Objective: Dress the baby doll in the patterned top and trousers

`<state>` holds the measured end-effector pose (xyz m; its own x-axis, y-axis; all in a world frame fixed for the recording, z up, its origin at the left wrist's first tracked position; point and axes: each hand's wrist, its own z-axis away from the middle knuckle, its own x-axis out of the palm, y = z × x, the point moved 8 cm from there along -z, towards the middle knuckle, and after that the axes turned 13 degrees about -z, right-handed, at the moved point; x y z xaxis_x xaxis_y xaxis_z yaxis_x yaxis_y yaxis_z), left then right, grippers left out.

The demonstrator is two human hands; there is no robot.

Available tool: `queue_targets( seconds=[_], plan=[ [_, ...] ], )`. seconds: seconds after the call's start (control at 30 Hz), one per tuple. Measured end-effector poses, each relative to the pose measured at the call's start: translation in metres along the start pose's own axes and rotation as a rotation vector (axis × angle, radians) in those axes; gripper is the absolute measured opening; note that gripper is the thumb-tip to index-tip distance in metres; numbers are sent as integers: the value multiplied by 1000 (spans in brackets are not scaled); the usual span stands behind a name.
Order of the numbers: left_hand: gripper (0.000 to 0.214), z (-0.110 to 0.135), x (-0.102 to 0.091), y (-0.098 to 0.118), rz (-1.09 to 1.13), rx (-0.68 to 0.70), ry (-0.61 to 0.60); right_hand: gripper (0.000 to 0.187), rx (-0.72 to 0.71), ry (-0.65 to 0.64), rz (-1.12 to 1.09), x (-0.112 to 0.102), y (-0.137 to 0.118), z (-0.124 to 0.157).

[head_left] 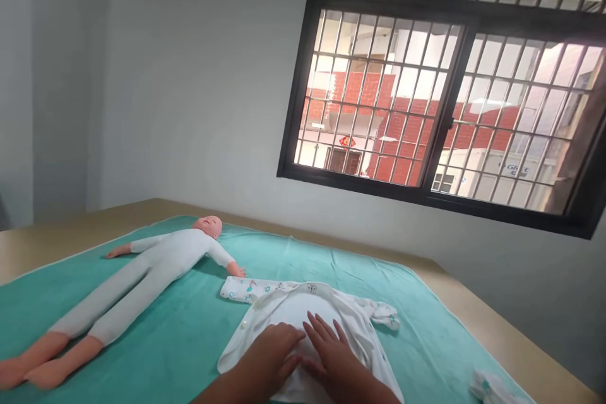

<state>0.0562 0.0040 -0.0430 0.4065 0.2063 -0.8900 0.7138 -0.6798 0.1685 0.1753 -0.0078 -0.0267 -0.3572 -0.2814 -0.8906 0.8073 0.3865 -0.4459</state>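
A white baby top with small green and red prints on its sleeves lies spread, front opened, on a green blanket. Resting on its middle is my right hand, palm down with fingers stretched out. Beside it, my left hand lies on the cloth too, its fingers extended towards the right one and partly hidden. The thumbs are close together, and neither hand grips anything. To the left, a baby doll with a white cloth body lies on its back, one hand near the top's left sleeve.
Under the blanket is a tan table, its far edge against a grey wall. A small white cloth item with a green print lies at the lower right. Above the table is a dark-framed barred window.
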Motion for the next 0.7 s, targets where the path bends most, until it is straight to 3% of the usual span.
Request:
queue_targets(
  seconds=[0.1,0.33,0.53,0.7],
  plan=[
    [29,-1,-9,-4,28,-58,67,68,31,124,6,0,0,-22],
    [25,0,-35,-26,202,-260,261,72,52,94,90,20,12,-42],
    [21,-9,-20,-24,76,-149,250,75,122,30,108,24,23,-53],
    [19,-10,-11,-22,14,-123,274,66,74,63,124,33,42,-63]
  ],
)
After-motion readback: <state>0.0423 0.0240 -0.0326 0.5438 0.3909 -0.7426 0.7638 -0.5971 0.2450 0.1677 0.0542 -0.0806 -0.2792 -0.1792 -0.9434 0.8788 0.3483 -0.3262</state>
